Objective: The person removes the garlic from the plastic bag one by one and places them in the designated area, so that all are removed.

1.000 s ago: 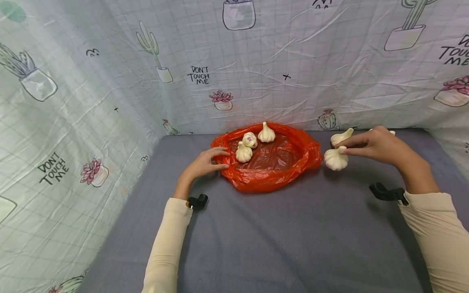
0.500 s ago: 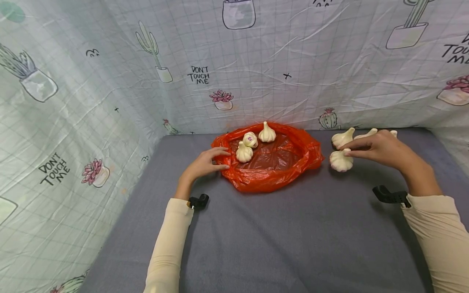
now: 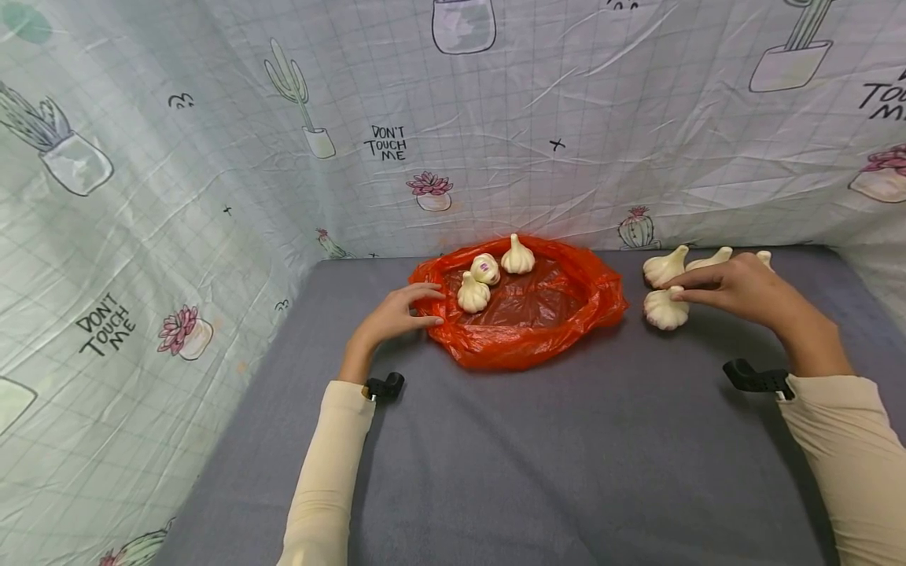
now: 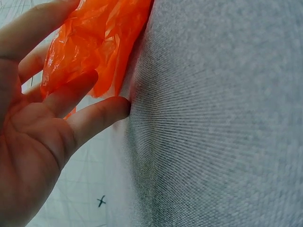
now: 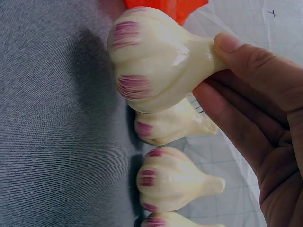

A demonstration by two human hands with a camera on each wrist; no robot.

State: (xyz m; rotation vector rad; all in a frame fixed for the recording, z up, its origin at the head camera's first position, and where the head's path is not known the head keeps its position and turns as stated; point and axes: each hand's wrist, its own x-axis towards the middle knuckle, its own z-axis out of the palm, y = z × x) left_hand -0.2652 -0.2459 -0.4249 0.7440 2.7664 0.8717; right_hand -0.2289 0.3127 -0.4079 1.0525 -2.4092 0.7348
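Note:
My right hand (image 3: 739,291) pinches a garlic bulb (image 3: 666,309) by its stem between thumb and fingers. In the right wrist view this bulb (image 5: 151,61) shows purple streaks, and a shadow lies on the cloth beside it. Behind the hand stand more bulbs in a row, with the near one (image 3: 664,269) in plain sight and others partly covered by the hand. My left hand (image 3: 396,316) rests at the left rim of an open red plastic bag (image 3: 506,350), its fingers spread and touching the plastic. Inside the bag are three garlic bulbs (image 3: 473,293).
Grey cloth (image 3: 495,464) covers the table. A pale patterned curtain (image 3: 495,126) rises directly behind the bag and the row of bulbs, and also along the left side. Each wrist wears a black camera mount (image 3: 753,377).
My right hand has moved slightly to the right with the garlic bulb, away from the bag, uncovering part of the row behind. The left hand keeps its place on the bag.

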